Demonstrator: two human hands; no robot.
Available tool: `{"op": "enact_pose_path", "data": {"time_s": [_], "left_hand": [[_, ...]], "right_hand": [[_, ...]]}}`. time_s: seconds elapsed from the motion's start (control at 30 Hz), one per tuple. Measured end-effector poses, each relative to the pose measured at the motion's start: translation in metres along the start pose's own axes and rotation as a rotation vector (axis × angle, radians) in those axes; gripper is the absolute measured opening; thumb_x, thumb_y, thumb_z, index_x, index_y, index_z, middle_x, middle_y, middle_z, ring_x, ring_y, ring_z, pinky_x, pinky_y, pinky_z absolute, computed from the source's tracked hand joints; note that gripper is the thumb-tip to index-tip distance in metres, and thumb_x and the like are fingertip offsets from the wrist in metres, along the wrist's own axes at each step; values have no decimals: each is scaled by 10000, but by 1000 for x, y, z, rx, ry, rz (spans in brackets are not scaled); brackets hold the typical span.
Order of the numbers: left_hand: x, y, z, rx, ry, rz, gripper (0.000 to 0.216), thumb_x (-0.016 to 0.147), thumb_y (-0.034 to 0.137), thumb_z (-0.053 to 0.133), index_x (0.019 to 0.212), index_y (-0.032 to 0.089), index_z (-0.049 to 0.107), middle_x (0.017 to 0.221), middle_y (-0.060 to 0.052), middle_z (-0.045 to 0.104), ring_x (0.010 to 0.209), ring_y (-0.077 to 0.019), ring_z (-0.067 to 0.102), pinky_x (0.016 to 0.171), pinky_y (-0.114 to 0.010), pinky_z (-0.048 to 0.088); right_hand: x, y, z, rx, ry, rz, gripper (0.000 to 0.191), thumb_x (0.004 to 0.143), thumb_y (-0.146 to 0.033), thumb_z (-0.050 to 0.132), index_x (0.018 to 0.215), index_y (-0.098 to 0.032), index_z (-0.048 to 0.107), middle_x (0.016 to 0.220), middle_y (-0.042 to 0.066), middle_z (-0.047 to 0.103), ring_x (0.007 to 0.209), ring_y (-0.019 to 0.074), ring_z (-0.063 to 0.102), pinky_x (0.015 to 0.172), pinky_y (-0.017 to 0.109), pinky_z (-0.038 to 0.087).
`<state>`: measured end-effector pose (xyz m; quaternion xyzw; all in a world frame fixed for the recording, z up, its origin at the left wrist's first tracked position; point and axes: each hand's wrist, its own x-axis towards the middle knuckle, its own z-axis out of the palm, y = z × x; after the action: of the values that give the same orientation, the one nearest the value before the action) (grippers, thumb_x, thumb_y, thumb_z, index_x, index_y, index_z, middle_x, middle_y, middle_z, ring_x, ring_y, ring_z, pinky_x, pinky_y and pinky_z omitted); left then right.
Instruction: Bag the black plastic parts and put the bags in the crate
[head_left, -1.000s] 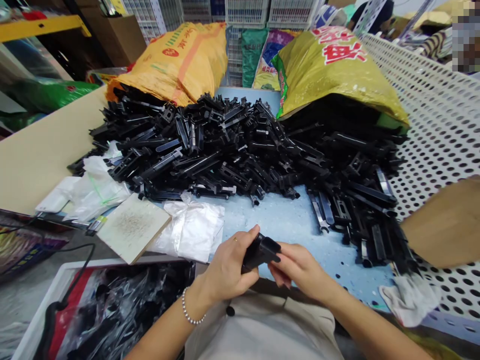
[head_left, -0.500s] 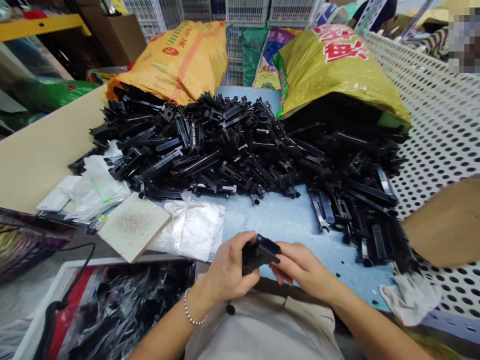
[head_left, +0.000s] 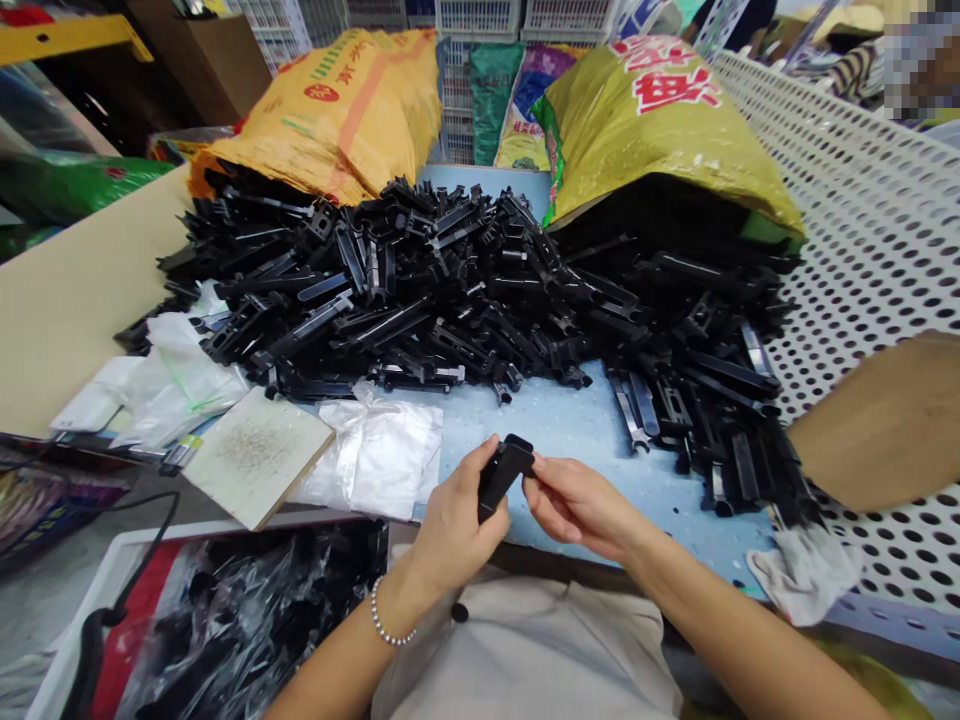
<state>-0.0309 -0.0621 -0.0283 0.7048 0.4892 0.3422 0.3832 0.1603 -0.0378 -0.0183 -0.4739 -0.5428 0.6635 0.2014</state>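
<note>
My left hand (head_left: 461,515) is closed around a black plastic part (head_left: 504,478), an oblong piece with a rounded end, held above the table's front edge. At its right side, the fingertips of my right hand (head_left: 574,503) are pinched against the part's upper end. Whether they also hold something small, I cannot make out. Beyond my hands lies a wide heap of black plastic parts (head_left: 420,310), with more black parts (head_left: 720,420) spread to the right. A stack of clear plastic bags (head_left: 386,455) rests left of my hands.
An orange sack (head_left: 337,110) and a yellow-green sack (head_left: 660,140) lie open behind the heap. A square board (head_left: 255,455) is at left. Below it stands a bin (head_left: 142,545) of bagged black parts. A perforated white panel (head_left: 885,270), brown cardboard (head_left: 885,425) and a whitish glove (head_left: 806,570) are on the right.
The black part has been turned in my left hand, showing a longer flat face now. Both hands have moved slightly up. The whole view has shifted a little.
</note>
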Motion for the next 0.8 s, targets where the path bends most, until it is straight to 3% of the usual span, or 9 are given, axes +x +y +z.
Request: {"op": "enact_pose_path", "data": {"time_s": [0.07,0.13,0.2,0.27,0.43,0.5,0.57,0.7,0.8], "left_hand": [[2,1,-2,-54,-26,-124,599,860,175,489,1419,215,277,1254,-114,572,1058,-239,603,895,-382,477],[4,2,-4,-100,-55,-230,587,848,192,501,1399,211,298,1055,-68,618,889,-214,612,791,-352,483],[7,4,-5,-141,-86,-303,568,834,193,504,1372,212,325,873,-19,599,771,-198,585,713,-327,465],[8,6,-5,-180,-109,-343,558,828,193,501,1360,215,334,806,1,580,719,-190,570,674,-310,446],[10,7,-2,-84,-4,-317,597,834,210,497,1400,214,307,1010,-62,615,830,-218,599,753,-332,436],[11,5,-4,-80,-20,-317,580,840,215,490,1392,215,312,1025,-65,618,838,-219,601,752,-330,437],[12,3,-7,-104,-40,-318,568,832,208,497,1373,221,325,1016,-55,621,843,-214,596,753,-322,439],[14,1,-10,-157,-71,-346,564,825,202,506,1359,235,326,966,-32,623,827,-203,593,754,-317,441],[16,3,-5,-165,-70,-369,541,834,207,492,1349,231,326,877,-14,603,762,-196,591,712,-311,436]], "right_hand": [[2,-1,-6,-261,138,-130,488,950,-595,345,850,-175,570,601,19,568,482,134,483,481,262,385],[3,-4,-12,-615,308,-360,375,935,-522,471,931,-170,601,771,71,633,668,171,561,602,284,424],[5,-7,-16,-855,341,-536,328,949,-458,477,932,-166,626,832,93,640,746,189,558,654,299,416],[9,-8,-17,-850,303,-566,357,957,-451,453,864,-161,640,786,79,628,707,174,532,622,283,399],[26,-4,-13,-398,147,-306,538,962,-558,313,815,-145,624,582,-25,546,447,96,395,430,232,333],[30,-3,-14,-355,62,-245,532,992,-527,259,859,-143,603,571,-25,544,410,88,390,419,228,337],[30,-5,-19,-488,94,-297,439,987,-508,340,919,-155,592,673,15,597,504,109,486,480,235,382],[27,-14,-31,-1002,193,-611,343,975,-444,432,875,-174,619,788,70,611,696,167,531,597,275,401],[31,-15,-28,-851,177,-586,418,954,-490,438,787,-164,639,716,50,598,628,145,482,544,254,365]]}}
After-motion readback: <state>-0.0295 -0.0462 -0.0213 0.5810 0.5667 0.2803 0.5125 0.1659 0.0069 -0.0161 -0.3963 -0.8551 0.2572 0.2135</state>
